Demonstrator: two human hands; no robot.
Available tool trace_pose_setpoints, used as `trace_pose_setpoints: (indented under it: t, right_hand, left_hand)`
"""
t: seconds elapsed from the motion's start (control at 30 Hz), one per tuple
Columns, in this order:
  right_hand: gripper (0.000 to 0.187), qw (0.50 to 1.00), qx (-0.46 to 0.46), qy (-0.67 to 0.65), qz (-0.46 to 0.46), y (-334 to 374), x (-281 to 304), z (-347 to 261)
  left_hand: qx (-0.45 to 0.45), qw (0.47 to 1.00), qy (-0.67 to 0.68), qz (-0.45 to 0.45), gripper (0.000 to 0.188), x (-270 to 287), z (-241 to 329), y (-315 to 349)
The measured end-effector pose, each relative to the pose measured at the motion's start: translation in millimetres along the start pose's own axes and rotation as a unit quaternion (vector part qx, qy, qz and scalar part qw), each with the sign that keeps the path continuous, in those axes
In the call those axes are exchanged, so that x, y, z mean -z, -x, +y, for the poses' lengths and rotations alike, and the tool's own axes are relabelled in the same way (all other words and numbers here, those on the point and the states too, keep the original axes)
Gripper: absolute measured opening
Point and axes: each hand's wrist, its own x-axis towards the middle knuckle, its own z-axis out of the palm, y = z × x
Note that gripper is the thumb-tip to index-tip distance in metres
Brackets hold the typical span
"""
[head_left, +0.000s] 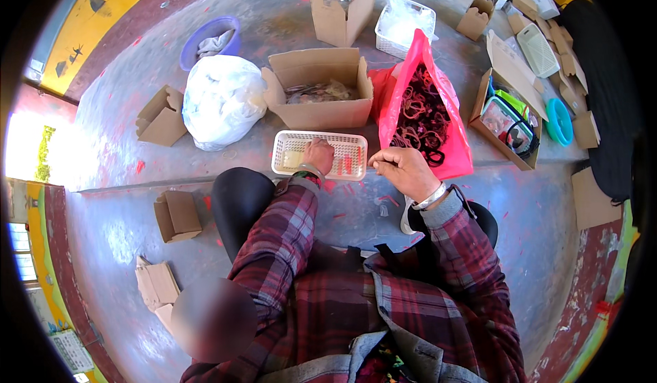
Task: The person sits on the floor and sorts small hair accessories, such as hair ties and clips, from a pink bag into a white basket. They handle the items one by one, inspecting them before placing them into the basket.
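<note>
1. We are watching the left hand (319, 156) reaching into the white basket (291, 141), centre of frame; fingers are curling inward, and we cannot tell what they are holding
2. The right hand (405, 171) is hovering by the basket's right end, fingers narrow; we cannot tell its load
3. Risk, we are judging: a wrist catching the open pink bag (454, 133) could be spilling dark bands (421, 109)
4. A red-flecked grey ledge (116, 137) is supporting the basket; a yellow wall (85, 31) is curving upper left

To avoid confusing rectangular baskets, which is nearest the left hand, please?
The front basket, beneath the left hand; the bag-filled basket and rightmost basket lie farther away.
</note>
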Motion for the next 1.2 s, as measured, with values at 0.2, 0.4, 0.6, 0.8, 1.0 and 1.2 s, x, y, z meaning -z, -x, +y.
trace_pose_setpoints:
  t: [0.2,0.4,0.6,0.8,1.0,1.2]
  right_hand:
    - [0.018,1.0,0.015,0.003,0.007,0.3,-1.4,0.8]
    - [0.019,1.0,0.012,0.014,0.013,2.9,1.5,4.1]
    - [0.019,0.998,0.037,-0.013,0.058,-0.1,1.1,15.8]
    - [0.02,0.996,0.001,-0.062,0.066,0.4,10.3,16.3]
    - [0.025,0.993,-0.041,-0.068,0.092,2.1,11.1,10.7]
    - [0.028,0.966,-0.033,-0.255,0.013,-1.4,-9.1,3.3]
  left_hand:
    - [-0.046,0.998,-0.019,-0.026,0.016,-9.3,-1.6,-1.6]
    - [0.041,0.994,0.098,-0.024,0.017,-3.9,7.6,-4.1]
    - [0.093,0.962,0.256,0.027,0.029,20.6,15.6,-0.7]
    - [0.212,0.831,0.512,-0.051,0.02,67.4,22.4,-4.1]
    - [0.201,0.578,0.788,-0.066,0.012,163.5,72.6,22.1]
    - [0.155,0.577,0.801,-0.037,0.009,173.5,97.8,37.0]
